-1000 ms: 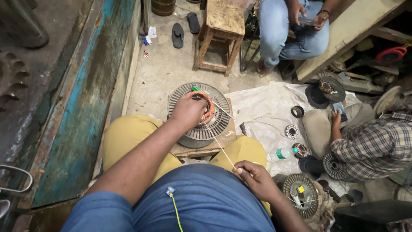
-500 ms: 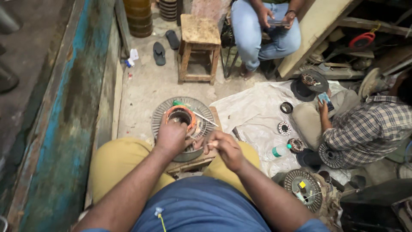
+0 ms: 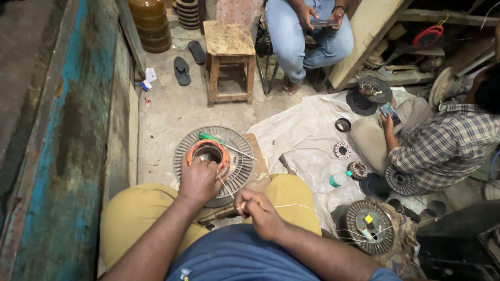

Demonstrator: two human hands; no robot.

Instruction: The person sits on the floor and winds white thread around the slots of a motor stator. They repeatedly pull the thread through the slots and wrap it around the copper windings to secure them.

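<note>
An orange-wound motor coil (image 3: 209, 154) sits in a round grey finned housing (image 3: 240, 156), on a wooden board between the person's knees. The left hand (image 3: 199, 180) rests on the coil's near rim, its fingers curled closed over the windings. Just beside it, the right hand (image 3: 260, 211) pinches a thin pale wire (image 3: 225, 186) that runs up to the coil. A green-handled screwdriver (image 3: 214, 138) lies across the housing.
</note>
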